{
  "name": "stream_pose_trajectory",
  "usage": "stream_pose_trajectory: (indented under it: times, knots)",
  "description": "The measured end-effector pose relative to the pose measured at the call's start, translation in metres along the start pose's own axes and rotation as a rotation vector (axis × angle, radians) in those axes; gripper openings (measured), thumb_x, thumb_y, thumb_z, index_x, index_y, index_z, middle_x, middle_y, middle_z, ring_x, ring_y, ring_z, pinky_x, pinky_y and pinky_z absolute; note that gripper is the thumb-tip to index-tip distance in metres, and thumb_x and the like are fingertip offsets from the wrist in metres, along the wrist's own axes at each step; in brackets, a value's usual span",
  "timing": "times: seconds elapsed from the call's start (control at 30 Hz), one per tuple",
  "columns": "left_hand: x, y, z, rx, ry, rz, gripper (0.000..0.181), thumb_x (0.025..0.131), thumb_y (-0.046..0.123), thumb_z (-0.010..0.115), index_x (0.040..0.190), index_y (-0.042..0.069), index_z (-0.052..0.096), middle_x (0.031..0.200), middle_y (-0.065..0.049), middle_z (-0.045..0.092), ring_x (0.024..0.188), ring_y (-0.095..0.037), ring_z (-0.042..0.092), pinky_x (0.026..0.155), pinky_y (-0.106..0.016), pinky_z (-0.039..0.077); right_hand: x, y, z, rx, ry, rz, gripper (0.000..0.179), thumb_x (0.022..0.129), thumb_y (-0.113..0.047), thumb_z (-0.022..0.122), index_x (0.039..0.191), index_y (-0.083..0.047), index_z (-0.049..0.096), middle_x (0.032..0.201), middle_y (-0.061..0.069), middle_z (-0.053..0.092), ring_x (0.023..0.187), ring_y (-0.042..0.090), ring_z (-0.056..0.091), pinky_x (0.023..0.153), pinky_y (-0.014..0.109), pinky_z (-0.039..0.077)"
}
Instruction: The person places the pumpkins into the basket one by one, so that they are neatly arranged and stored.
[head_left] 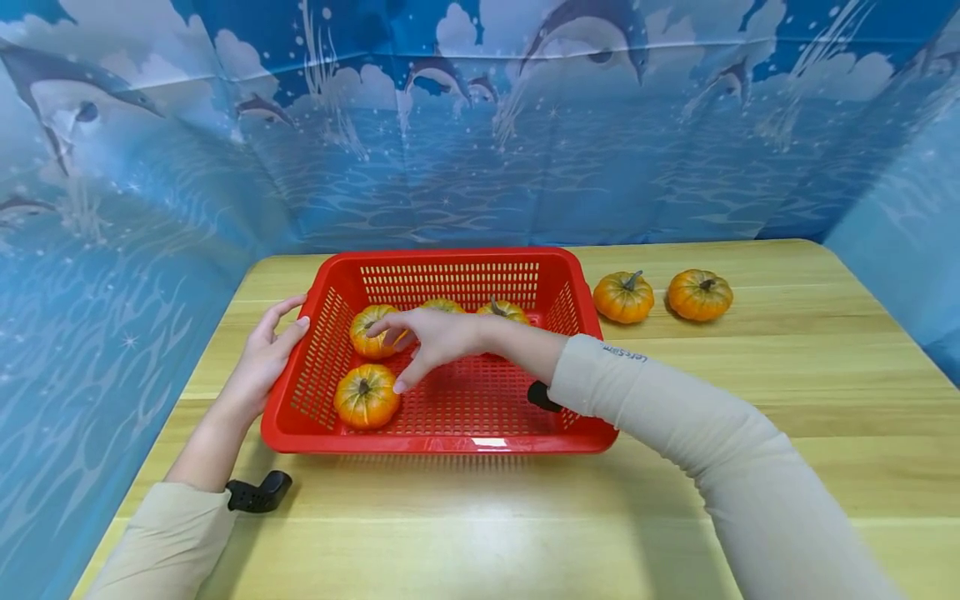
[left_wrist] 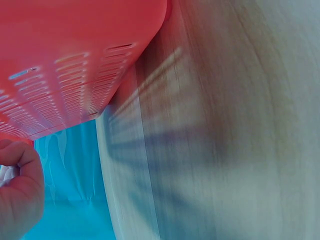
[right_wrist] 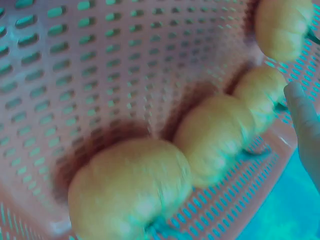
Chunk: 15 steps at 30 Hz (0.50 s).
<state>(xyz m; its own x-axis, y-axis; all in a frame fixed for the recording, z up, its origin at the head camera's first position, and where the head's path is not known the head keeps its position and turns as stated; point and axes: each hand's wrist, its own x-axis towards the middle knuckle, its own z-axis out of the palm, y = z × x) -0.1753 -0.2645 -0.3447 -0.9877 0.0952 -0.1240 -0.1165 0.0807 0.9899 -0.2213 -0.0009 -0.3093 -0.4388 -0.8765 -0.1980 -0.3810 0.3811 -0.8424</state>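
Observation:
A red plastic basket (head_left: 420,445) with slotted walls sits on the table. My left hand (head_left: 264,360) grips its left rim, thumb on the edge. Over the basket's inside reaches my right hand (head_left: 442,337), fingers spread and bent, holding nothing. Its thumb tip is right beside the orange pumpkin (head_left: 363,402) at the front left. Behind the fingers, another pumpkin (head_left: 366,343) is partly hidden. Two more pumpkins lie at the back, mostly covered by the hand and forearm. The right wrist view shows a row of pumpkins (right_wrist: 131,192) along the slotted wall.
To the basket's right, two small pumpkins stand on the wooden table (head_left: 765,400): one with an upright stem (head_left: 622,300) near the rim, the other (head_left: 699,297) farther right. A blue dolphin-print curtain (head_left: 480,167) hangs behind the table and along its sides.

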Motion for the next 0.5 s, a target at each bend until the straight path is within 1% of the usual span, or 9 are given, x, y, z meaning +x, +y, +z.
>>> stream_pose_trajectory:
  times: [0.13,0.2,0.37,0.43,0.5]
  knots:
    - [0.000,0.000,0.000,0.000,0.001,0.003,0.058,0.095,0.033,0.052,0.145,0.020,0.025,0.101,-0.003,0.059,0.078,-0.015,0.066,0.066,-0.030,0.056,-0.015,-0.006,-0.010,0.068,0.030,-0.026,0.071,0.079,-0.016,0.075,0.140,-0.009,0.038,0.135,0.014,0.043,0.123,0.029,0.043,0.093,0.030,0.046]
    - [0.000,0.001,0.000,-0.001,0.000,0.004,0.058,0.095,0.033,0.051,0.145,0.020,0.025,0.101,-0.004,0.058,0.078,-0.014,0.066,0.066,-0.030,0.056,-0.023,-0.010,-0.016,0.086,0.050,-0.031,0.070,0.080,-0.016,0.075,0.139,-0.011,0.038,0.136,0.013,0.043,0.122,0.027,0.044,0.095,0.031,0.044]
    - [0.000,0.000,0.000,-0.002,-0.004,0.003,0.059,0.095,0.033,0.051,0.146,0.020,0.024,0.102,-0.004,0.058,0.079,-0.015,0.066,0.066,-0.030,0.056,-0.044,-0.016,-0.029,0.087,0.109,-0.033,0.069,0.081,-0.017,0.074,0.140,-0.013,0.038,0.136,0.004,0.044,0.121,0.018,0.046,0.096,0.031,0.043]
    - [0.000,0.000,0.000,-0.001,-0.008,0.001,0.059,0.096,0.033,0.051,0.146,0.020,0.023,0.102,-0.004,0.059,0.079,-0.015,0.066,0.066,-0.031,0.056,-0.053,-0.018,-0.035,0.087,0.129,-0.033,0.069,0.081,-0.017,0.074,0.140,-0.014,0.038,0.136,0.001,0.043,0.122,0.016,0.045,0.097,0.031,0.042]
    - [0.000,-0.001,0.000,0.000,-0.013,0.000,0.060,0.096,0.032,0.051,0.147,0.020,0.022,0.103,-0.003,0.059,0.079,-0.015,0.066,0.066,-0.031,0.056,-0.063,-0.019,-0.040,0.089,0.149,-0.039,0.069,0.082,-0.017,0.073,0.141,-0.014,0.037,0.137,0.000,0.043,0.123,0.016,0.044,0.099,0.032,0.041]
